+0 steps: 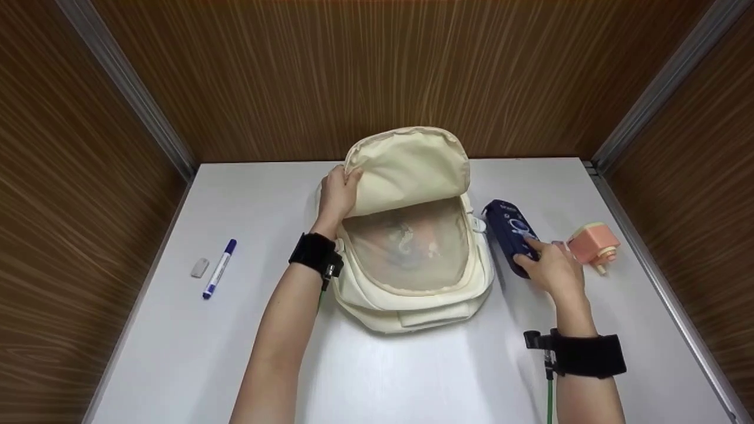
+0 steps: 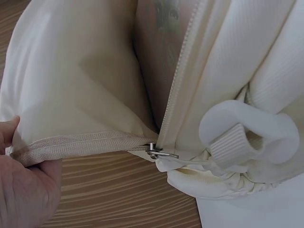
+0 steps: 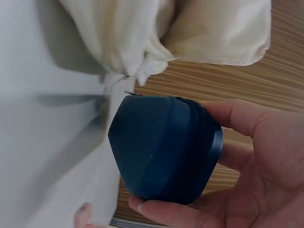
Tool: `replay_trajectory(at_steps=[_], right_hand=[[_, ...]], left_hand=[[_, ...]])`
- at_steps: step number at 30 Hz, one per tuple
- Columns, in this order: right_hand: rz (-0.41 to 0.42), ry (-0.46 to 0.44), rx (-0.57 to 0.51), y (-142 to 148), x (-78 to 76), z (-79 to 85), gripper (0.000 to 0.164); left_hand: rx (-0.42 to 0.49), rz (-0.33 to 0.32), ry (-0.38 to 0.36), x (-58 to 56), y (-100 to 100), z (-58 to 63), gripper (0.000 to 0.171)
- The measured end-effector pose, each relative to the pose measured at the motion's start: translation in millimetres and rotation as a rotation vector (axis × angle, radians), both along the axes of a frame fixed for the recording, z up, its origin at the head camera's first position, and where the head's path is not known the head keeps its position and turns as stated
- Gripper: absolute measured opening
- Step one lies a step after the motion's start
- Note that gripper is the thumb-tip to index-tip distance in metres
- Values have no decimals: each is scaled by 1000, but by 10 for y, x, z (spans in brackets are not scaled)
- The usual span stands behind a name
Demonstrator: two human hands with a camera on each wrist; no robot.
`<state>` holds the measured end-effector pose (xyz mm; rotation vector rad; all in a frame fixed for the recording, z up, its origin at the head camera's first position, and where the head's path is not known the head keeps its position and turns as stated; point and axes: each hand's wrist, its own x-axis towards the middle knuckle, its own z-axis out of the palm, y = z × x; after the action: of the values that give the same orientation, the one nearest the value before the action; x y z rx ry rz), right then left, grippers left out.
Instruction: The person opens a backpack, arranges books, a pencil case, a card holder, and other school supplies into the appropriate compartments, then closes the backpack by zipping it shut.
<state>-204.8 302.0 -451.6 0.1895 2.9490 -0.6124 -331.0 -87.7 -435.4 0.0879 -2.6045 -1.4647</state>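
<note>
A cream backpack (image 1: 412, 300) lies on the white table with its front flap (image 1: 412, 168) lifted, showing a see-through mesh panel inside. My left hand (image 1: 339, 191) pinches the flap's zippered edge; in the left wrist view the thumb and fingers grip that edge (image 2: 85, 145), and a metal zipper pull (image 2: 161, 153) sits at its corner. To the right of the bag, my right hand (image 1: 554, 268) grips the near end of a dark blue zippered pencil case (image 1: 509, 227). In the right wrist view the case (image 3: 156, 147) is held between thumb and fingers, its end facing the camera.
An orange and yellow block-like object (image 1: 595, 242) stands just right of my right hand. On the left of the table lie a blue-capped marker (image 1: 220, 270) and a small grey-white eraser-like piece (image 1: 200, 268). Wood-grained panels (image 1: 377, 76) wall the table at the back and sides.
</note>
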Motion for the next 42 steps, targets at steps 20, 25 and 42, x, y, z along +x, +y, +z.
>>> replay_trajectory(at_steps=[20,25,42], right_hand=[[297,157,13,-720,283,291,47],[339,198,40,-1050,197,120,48],[514,307,-162,-1751,14,-520,57]], left_hand=[[11,51,-7,0,-17,-38,31],[37,46,2,-1,-20,-38,30],[28,47,9,4,-20,-50,29]])
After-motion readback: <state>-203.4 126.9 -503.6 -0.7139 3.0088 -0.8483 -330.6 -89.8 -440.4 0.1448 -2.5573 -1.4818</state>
